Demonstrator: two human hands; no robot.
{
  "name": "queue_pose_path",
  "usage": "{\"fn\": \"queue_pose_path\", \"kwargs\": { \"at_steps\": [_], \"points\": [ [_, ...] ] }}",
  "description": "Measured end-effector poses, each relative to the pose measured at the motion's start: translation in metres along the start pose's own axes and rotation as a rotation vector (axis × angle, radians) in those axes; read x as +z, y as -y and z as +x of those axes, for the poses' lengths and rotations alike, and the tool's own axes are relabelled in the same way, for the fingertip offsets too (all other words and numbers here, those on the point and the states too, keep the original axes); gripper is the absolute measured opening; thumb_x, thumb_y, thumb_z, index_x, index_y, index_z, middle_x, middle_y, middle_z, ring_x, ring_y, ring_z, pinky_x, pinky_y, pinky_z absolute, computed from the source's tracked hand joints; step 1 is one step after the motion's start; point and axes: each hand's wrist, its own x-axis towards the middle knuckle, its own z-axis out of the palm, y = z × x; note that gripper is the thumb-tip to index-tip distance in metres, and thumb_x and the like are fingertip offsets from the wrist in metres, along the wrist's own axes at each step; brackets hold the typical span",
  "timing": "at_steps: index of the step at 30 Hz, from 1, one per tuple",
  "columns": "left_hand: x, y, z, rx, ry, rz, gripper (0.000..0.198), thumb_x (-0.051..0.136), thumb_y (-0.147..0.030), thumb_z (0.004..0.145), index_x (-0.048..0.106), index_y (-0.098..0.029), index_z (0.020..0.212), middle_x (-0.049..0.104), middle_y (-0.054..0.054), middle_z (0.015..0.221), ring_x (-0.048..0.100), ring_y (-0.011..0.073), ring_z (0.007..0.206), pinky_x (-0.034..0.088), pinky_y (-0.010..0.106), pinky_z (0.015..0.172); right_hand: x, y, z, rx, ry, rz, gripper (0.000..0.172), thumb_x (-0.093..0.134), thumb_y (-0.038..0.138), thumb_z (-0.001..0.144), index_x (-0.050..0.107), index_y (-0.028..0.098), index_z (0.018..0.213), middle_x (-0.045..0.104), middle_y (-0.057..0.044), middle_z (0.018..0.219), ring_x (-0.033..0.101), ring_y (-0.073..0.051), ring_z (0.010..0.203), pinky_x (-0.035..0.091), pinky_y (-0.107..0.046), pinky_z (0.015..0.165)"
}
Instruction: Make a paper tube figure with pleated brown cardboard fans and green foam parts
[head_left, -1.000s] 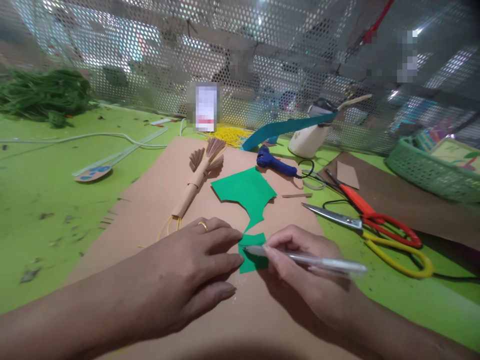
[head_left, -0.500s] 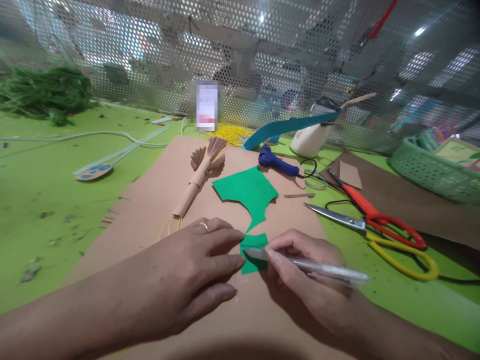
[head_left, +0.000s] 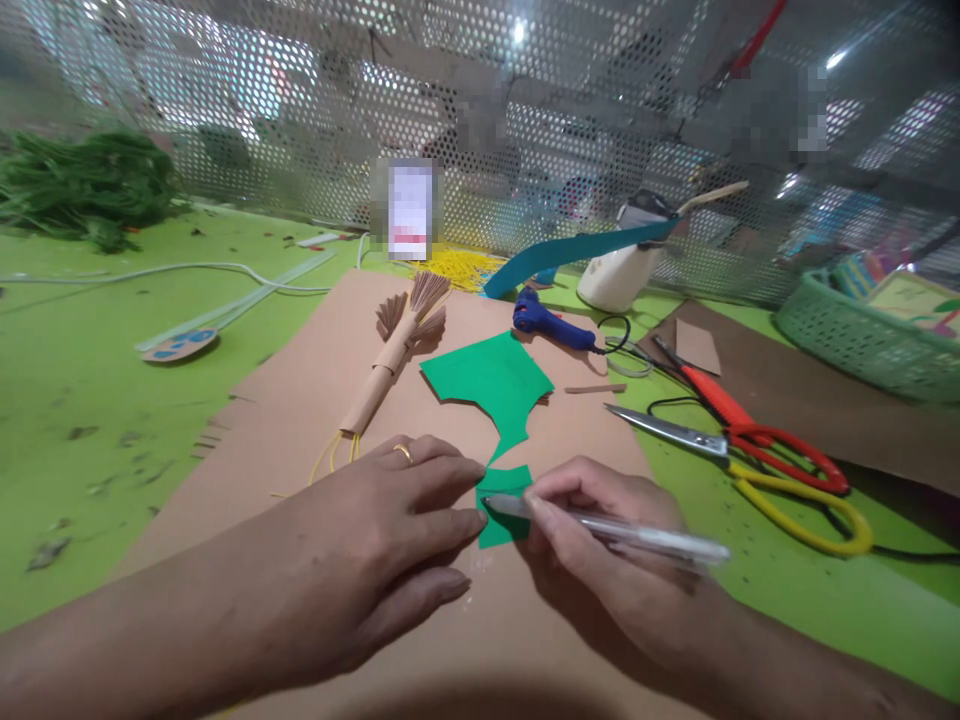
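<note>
My right hand (head_left: 615, 530) is closed around a clear-barrelled pen (head_left: 645, 536), its tip on a small green paper piece (head_left: 504, 532) with a line across it. My left hand (head_left: 397, 520) lies flat, fingers stretched, two fingertips at the piece's left edge; a gold ring (head_left: 403, 453) is on one finger. Just beyond lies a larger green paper offcut (head_left: 487, 375) with curved cut-outs. Both rest on a brown paper sheet (head_left: 300, 400). Left of the offcut is a rolled brown paper figure (head_left: 379, 375) with pleated fans and yellow strings.
On the right lie scissors with red and yellow handles (head_left: 787, 465) and a green basket (head_left: 847, 335). A blue glue gun (head_left: 555, 325), a white container (head_left: 619, 275) and a teal strip (head_left: 577, 250) stand behind. Green strands (head_left: 82, 185) are piled far left, before a perforated metal screen (head_left: 300, 120).
The whole view has shifted very slightly, so things appear a little further left. Both hands keep nearly the same pose, and the pen tip stays on the small green piece.
</note>
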Motion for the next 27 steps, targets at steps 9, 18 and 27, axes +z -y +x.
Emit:
{"fn": "queue_pose_path", "kwargs": {
  "at_steps": [9, 18, 27],
  "points": [
    [0.0000, 0.0017, -0.0004, -0.008, 0.024, -0.004, 0.017, 0.054, -0.025, 0.088, 0.064, -0.024, 0.102, 0.065, 0.008, 0.105, 0.056, 0.0264, 0.103, 0.047, 0.040, 0.091, 0.0020, -0.0043, -0.0020, 0.018, -0.016, 0.069, 0.020, 0.054, 0.036, 0.091, 0.061, 0.019, 0.082, 0.059, 0.000, 0.066, 0.050, -0.011, 0.057, 0.039, -0.023, 0.051],
    [0.0008, 0.0025, -0.0013, 0.002, 0.034, 0.044, 0.020, 0.053, -0.027, 0.088, 0.063, -0.024, 0.105, 0.064, 0.009, 0.109, 0.056, 0.0275, 0.104, 0.047, 0.042, 0.091, 0.0008, -0.0005, -0.0015, -0.002, -0.003, 0.040, 0.017, 0.055, 0.034, 0.091, 0.061, 0.021, 0.083, 0.056, 0.003, 0.064, 0.043, -0.009, 0.052, 0.035, -0.020, 0.046],
    [0.0013, 0.0034, -0.0009, 0.022, 0.001, 0.039, 0.021, 0.055, -0.024, 0.088, 0.064, -0.022, 0.106, 0.065, 0.010, 0.109, 0.057, 0.0276, 0.106, 0.048, 0.041, 0.090, 0.0016, -0.0046, -0.0009, -0.016, -0.015, 0.037, 0.016, 0.056, 0.035, 0.091, 0.062, 0.022, 0.083, 0.059, 0.003, 0.065, 0.046, -0.009, 0.052, 0.036, -0.020, 0.046]
  ]
}}
